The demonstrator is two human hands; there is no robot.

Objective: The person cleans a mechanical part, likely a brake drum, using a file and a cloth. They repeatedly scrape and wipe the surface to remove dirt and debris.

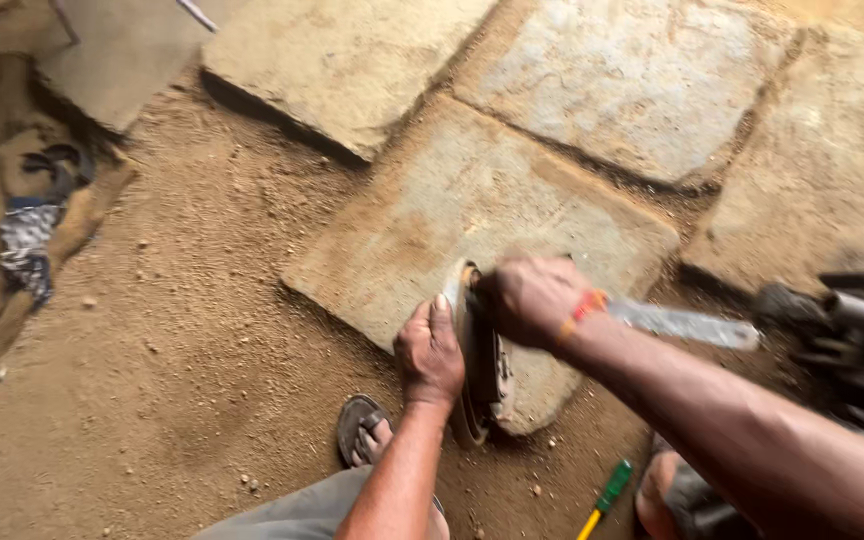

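Disc stands on edge at the near edge of a stone slab, which lies on the dirt floor. Left hand rests against the disc's left face, fingers curled over its rim. Right hand is clenched on the disc's top from the right side; an orange band sits at that wrist. A grey metal bar shows just beyond the right wrist; whether the hand holds it cannot be told. More slabs lie along the far edge of the floor. A sandalled foot stands just left of the disc. A green-and-yellow screwdriver lies on the floor near the right forearm. Dark machinery sits at right.
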